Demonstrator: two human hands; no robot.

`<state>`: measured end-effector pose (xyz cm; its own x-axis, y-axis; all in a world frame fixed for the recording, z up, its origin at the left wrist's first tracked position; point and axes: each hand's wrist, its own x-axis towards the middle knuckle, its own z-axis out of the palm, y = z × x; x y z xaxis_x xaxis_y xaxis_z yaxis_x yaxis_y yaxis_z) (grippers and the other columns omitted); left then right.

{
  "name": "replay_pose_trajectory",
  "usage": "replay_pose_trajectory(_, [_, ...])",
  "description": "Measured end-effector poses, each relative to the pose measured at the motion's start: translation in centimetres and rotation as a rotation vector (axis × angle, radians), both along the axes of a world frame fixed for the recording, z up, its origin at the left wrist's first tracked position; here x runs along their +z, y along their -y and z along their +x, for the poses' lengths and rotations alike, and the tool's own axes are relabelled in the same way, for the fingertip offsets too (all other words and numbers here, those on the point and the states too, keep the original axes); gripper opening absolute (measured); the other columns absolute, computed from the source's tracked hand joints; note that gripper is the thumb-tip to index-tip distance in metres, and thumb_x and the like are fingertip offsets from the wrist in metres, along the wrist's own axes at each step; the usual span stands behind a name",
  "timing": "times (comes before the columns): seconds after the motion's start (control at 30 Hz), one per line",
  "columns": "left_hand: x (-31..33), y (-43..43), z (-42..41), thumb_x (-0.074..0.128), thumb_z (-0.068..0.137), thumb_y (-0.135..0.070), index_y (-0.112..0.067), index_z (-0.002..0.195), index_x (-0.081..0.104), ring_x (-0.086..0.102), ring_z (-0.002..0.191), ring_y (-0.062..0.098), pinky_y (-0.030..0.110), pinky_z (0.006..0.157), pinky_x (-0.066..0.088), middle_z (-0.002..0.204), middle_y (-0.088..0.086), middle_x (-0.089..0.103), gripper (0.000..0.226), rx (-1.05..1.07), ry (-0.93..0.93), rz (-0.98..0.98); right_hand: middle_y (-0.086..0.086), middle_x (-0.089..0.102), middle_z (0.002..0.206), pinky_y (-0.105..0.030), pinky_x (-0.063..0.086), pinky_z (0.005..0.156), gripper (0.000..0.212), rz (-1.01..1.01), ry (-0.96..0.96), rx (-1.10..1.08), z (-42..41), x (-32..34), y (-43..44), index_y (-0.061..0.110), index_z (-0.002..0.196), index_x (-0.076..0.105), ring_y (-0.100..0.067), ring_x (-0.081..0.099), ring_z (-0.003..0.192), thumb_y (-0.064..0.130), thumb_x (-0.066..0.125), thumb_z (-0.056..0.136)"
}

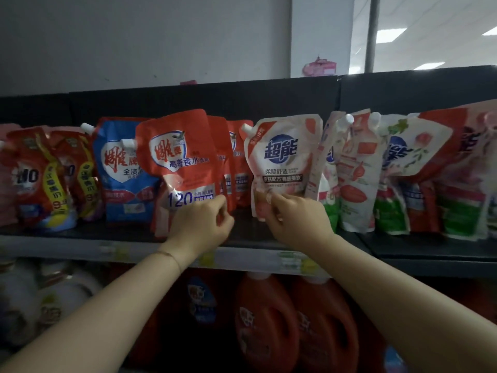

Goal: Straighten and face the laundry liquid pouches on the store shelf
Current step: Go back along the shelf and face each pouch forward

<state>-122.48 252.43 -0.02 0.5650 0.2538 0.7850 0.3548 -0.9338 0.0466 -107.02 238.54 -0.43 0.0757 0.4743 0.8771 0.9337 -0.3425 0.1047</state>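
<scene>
Left hand (200,224): fingers curled at the lower right edge of the front red pouch (177,157), apparently pinching it; blur limits certainty. Right hand (295,219): thumb and fingers pinch the lower left corner of the white pouch (282,157). Both pouches stand mid-row on the shelf (242,234), labels facing forward. Red bottles (269,319) stand on the level below.
</scene>
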Motion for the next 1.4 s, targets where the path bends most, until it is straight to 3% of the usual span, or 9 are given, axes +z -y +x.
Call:
replay_pose_trajectory(0.23, [0.6, 5.1, 6.7, 0.050, 0.088, -0.043, -0.026, 0.090, 0.044, 0.061, 0.089, 0.024, 0.031, 0.065, 0.041, 0.093, -0.003, 0.062, 0.018, -0.085, -0.196, -0.078, -0.002, 0.057, 0.064, -0.028, 0.032, 0.048, 0.027, -0.048, -0.187, -0.154, 3.1, 0.5, 4.0, 0.012, 0.068, 0.052, -0.027, 0.053, 0.054, 0.030, 0.054, 0.088])
replay_pose_trajectory(0.47, [-0.7, 7.6, 13.7, 0.065, 0.080, -0.055, -0.016, 0.144, 0.019, 0.051, 0.122, 0.026, 0.041, 0.098, 0.046, 0.137, 0.007, 0.049, 0.088, -0.230, -0.237, -0.540, 0.001, 0.051, 0.065, -0.028, 0.047, 0.056, 0.034, -0.104, -0.477, -0.444, 7.0, 0.4, 7.5, 0.014, 0.070, 0.052, -0.020, 0.054, 0.059, 0.037, 0.044, 0.095])
replay_pose_trajectory(0.7, [-0.7, 8.2, 17.5, 0.070, 0.073, -0.059, -0.011, 0.125, 0.049, 0.063, 0.105, 0.024, 0.038, 0.088, 0.054, 0.117, 0.006, 0.065, 0.074, -0.323, -0.168, -0.592, -0.011, 0.067, 0.091, -0.032, 0.046, 0.066, 0.057, -0.066, -0.769, -0.470, 11.5, 0.0, 8.2, 0.009, 0.090, 0.065, -0.029, 0.062, 0.082, 0.057, 0.035, 0.095])
replay_pose_trajectory(0.8, [-0.3, 7.7, 18.3, 0.065, 0.085, -0.045, -0.013, 0.121, 0.061, 0.064, 0.101, 0.023, 0.035, 0.086, 0.053, 0.115, 0.008, 0.067, 0.048, -0.322, -0.205, -0.532, -0.010, 0.066, 0.081, -0.034, 0.050, 0.065, 0.060, 0.061, -0.770, -0.422, 12.1, -0.3, 8.4, 0.008, 0.078, 0.066, -0.028, 0.061, 0.074, 0.058, 0.038, 0.094])
replay_pose_trajectory(0.9, [-0.1, 7.3, 18.6, 0.064, 0.086, -0.043, -0.015, 0.129, 0.056, 0.062, 0.106, 0.024, 0.035, 0.090, 0.052, 0.121, 0.007, 0.064, 0.052, -0.324, -0.225, -0.527, -0.003, 0.055, 0.070, -0.032, 0.044, 0.062, 0.058, 0.088, -0.762, -0.476, 12.3, -0.2, 9.1, 0.016, 0.064, 0.054, -0.025, 0.055, 0.071, 0.066, 0.041, 0.090])
replay_pose_trajectory(1.07, [0.4, 7.1, 18.7, 0.062, 0.089, -0.040, -0.018, 0.130, 0.054, 0.059, 0.112, 0.027, 0.039, 0.093, 0.050, 0.126, 0.008, 0.062, 0.047, -0.356, -0.286, -0.507, -0.010, 0.067, 0.089, -0.037, 0.051, 0.069, 0.052, -0.002, -0.635, -0.496, 12.9, 0.4, 9.0, 0.009, 0.088, 0.063, -0.031, 0.063, 0.083, 0.054, 0.038, 0.096])
replay_pose_trajectory(1.13, [0.7, 7.1, 18.8, 0.059, 0.091, -0.037, -0.018, 0.128, 0.056, 0.058, 0.112, 0.028, 0.039, 0.094, 0.049, 0.126, 0.008, 0.062, 0.042, -0.351, -0.339, -0.506, -0.011, 0.067, 0.083, -0.038, 0.051, 0.065, 0.047, 0.030, -0.560, -0.449, 13.0, -0.1, 8.9, 0.007, 0.081, 0.064, -0.031, 0.063, 0.078, 0.045, 0.041, 0.098])
replay_pose_trajectory(1.27, [1.0, 6.9, 19.0, 0.060, 0.093, -0.024, -0.015, 0.129, 0.054, 0.055, 0.117, 0.027, 0.040, 0.099, 0.047, 0.128, 0.009, 0.059, 0.038, -0.412, -0.347, -0.606, -0.001, 0.043, 0.045, -0.025, 0.026, 0.039, 0.049, 0.188, -0.302, -0.297, 12.0, -1.0, 8.2, 0.015, 0.046, 0.041, -0.021, 0.043, 0.039, 0.022, 0.064, 0.089])
replay_pose_trajectory(1.4, [1.2, 7.0, 19.0, 0.059, 0.093, -0.014, -0.016, 0.126, 0.052, 0.050, 0.114, 0.012, 0.029, 0.097, 0.042, 0.120, -0.005, 0.055, 0.035, -0.617, -0.210, -0.867, 0.004, 0.038, 0.037, -0.012, 0.011, 0.041, 0.045, 0.302, -0.117, -0.206, 9.4, 0.5, 7.4, 0.015, 0.038, 0.042, -0.013, 0.026, 0.033, 0.013, 0.069, 0.074])
